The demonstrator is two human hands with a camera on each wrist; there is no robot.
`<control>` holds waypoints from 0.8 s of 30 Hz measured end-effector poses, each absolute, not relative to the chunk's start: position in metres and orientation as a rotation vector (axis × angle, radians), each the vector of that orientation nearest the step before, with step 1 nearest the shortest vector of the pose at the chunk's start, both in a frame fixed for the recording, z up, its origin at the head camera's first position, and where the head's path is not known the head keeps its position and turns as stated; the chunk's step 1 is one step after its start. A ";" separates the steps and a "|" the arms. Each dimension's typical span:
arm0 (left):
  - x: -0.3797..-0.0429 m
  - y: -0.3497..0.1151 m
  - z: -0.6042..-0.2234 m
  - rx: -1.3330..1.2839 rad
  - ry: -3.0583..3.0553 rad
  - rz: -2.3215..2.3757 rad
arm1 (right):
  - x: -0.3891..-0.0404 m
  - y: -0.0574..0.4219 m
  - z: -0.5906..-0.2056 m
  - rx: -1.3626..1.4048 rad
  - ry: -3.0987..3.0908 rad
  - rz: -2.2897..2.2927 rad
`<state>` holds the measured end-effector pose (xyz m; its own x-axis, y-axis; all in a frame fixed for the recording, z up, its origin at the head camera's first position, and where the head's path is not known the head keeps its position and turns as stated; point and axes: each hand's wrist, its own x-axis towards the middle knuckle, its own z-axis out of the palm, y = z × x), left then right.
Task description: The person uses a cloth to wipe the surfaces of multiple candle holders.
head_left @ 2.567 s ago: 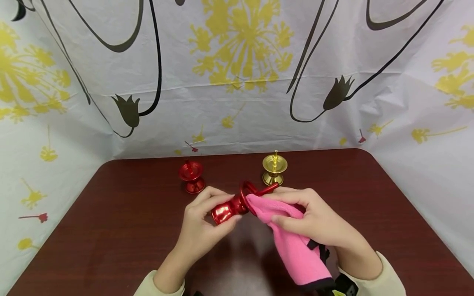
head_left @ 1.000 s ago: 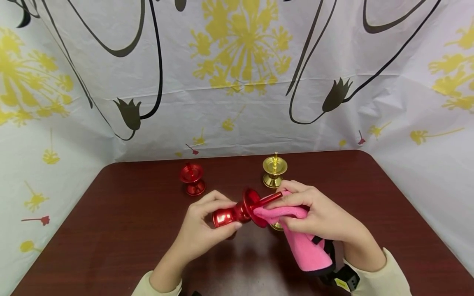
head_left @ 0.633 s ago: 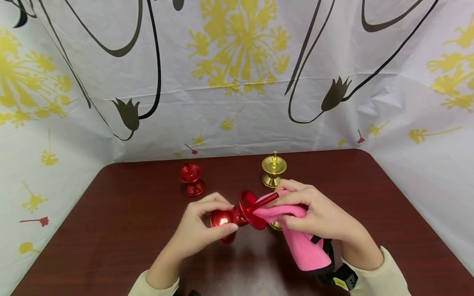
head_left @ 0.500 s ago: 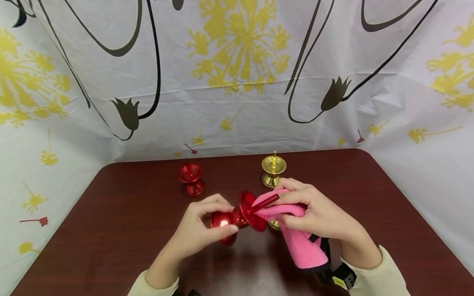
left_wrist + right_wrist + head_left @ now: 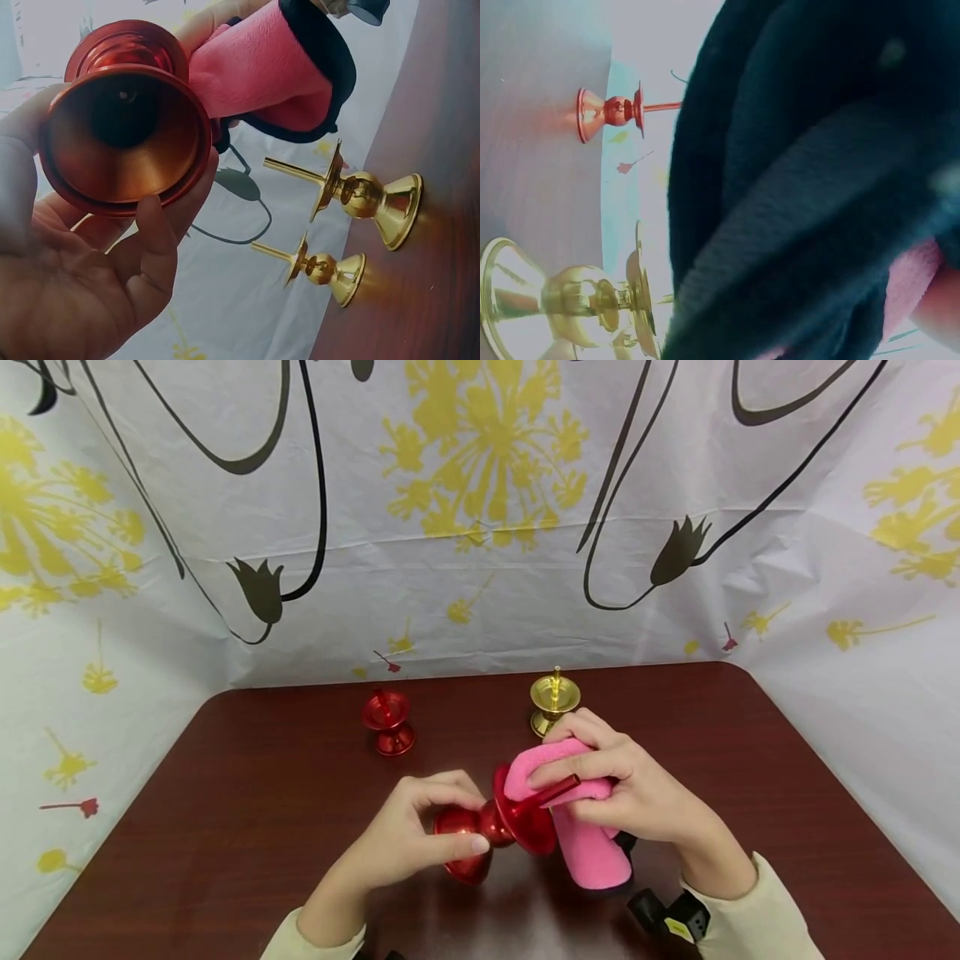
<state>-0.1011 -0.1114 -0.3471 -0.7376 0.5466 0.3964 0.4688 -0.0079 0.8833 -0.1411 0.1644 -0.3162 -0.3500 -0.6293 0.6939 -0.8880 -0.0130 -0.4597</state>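
My left hand (image 5: 405, 831) grips the flared base of a shiny red candle holder (image 5: 495, 825), thumb across its near side. The holder is tilted, its dish and thin spike pointing right; the left wrist view looks into its hollow base (image 5: 124, 161). My right hand (image 5: 633, 781) pinches a folded pink cloth (image 5: 588, 852) with black edging against the dish, behind the spike. Part of the dish is hidden by the cloth. Dark cloth folds (image 5: 802, 217) fill much of the right wrist view.
Another red candle holder (image 5: 387, 722) stands at the back left of the dark wooden table (image 5: 247, 827). A gold candle holder (image 5: 553, 696) stands at the back right; a second, nearer gold one (image 5: 360, 196) shows in the left wrist view. Behind hangs a patterned white cloth (image 5: 450, 593).
The held candle holder has turned so its dish faces more toward the head camera, and has moved slightly nearer and right. The right hand has moved the cloth up behind the spike.
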 end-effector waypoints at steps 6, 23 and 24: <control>-0.100 -0.110 -0.347 1.130 2.162 1.840 | -0.144 0.162 -0.320 1.655 -1.908 1.351; -0.099 -0.105 -0.348 1.119 2.238 1.961 | -0.144 0.170 -0.323 1.511 -2.177 1.484; -0.099 -0.105 -0.348 1.105 2.249 1.965 | -0.144 0.171 -0.322 1.511 -2.179 1.483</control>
<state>-0.0992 -0.1052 -0.3475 -0.7584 0.4633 0.4584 0.5164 -0.0020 0.8564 -0.1439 0.1710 -0.3223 -0.5012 -0.6609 0.5586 -0.7619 0.0311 -0.6469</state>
